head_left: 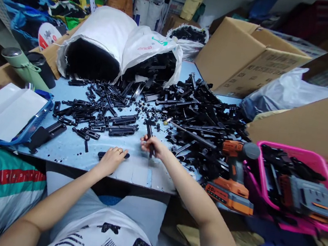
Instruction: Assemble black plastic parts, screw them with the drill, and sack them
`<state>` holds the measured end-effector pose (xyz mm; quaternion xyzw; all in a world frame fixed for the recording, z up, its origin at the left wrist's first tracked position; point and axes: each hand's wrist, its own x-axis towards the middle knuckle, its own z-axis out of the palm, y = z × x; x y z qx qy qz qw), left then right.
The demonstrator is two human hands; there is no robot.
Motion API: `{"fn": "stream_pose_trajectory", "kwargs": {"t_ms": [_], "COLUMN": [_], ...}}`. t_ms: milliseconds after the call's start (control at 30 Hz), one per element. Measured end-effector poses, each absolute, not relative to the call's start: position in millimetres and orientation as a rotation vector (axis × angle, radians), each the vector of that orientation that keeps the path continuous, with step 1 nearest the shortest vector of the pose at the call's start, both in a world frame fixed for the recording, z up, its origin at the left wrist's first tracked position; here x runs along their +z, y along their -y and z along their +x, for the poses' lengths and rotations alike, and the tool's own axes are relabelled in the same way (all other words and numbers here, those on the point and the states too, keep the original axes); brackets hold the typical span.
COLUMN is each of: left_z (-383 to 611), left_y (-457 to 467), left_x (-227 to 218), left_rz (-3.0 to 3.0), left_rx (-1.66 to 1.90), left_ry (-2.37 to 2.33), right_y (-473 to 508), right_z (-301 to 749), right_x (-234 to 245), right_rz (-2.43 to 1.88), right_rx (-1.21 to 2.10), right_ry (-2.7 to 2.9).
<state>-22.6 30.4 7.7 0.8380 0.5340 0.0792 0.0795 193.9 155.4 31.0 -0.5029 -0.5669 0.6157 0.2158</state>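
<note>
My right hand (pixel 158 148) is closed around a long, narrow black part (pixel 149 128), held tilted above the near part of the table. Close to the table's front edge, my left hand (pixel 112 159) lies over a flat black bar (pixel 126 156) with rounded ends, its fingers closed on it. The bar's middle is hidden under those fingers. Beyond the hands lie assembled black pieces (pixel 123 130), and small screws and fittings (pixel 147 110) are scattered at the table's middle. To the right rises a large heap of black plastic parts (pixel 210 113).
An orange cordless drill (pixel 232 176) stands at the right, its long bit pointing left over the heap. Beside it is a pink basket (pixel 299 151). White sacks (pixel 104 26) of black parts and a cardboard box (pixel 251 58) stand behind. A blue tray (pixel 48 101) and green flask (pixel 23 68) are left.
</note>
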Motion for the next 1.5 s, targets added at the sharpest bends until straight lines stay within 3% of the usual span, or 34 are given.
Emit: {"fn": "stream_pose_trajectory", "kwargs": {"t_ms": [67,133,300,433,800,1167,1333,1500], "left_z": [-23.0,-24.2,-26.0,-24.3,-25.4,-39.1,-23.8,32.4], "left_y": [-32.8,-35.0,-39.4,-41.4,-35.0,-28.8,-39.0,-123.3], "left_x": [5.3,5.2,12.4,20.7,28.4,14.2,22.6,37.7], "left_rz": [2.492,2.479,2.442,2.405,2.374,2.362,2.372,2.551], "left_rx": [0.276,0.303,0.282,0.234,0.312,0.680,0.434,0.397], "left_ry": [-1.569,-1.538,-1.475,-1.445,-1.482,-1.429,-1.382,-1.430], "right_y": [-120.3,-99.7,-79.9,-64.9,-49.0,-58.5,-65.8,-71.3], "right_z": [202.1,212.6,229.4,218.4,191.1,177.3,197.1,231.2], "right_x": [30.2,36.5,52.4,42.0,38.5,71.4,48.9,19.3], "right_rz": [-1.283,-1.305,-1.256,-1.105,-1.087,-0.984,-0.935,-1.050], "right_rx": [1.838,1.728,0.919,0.544,0.087,-0.028,0.092,0.246], "right_ry": [1.646,1.879,2.610,2.977,2.990,3.033,3.003,2.872]}}
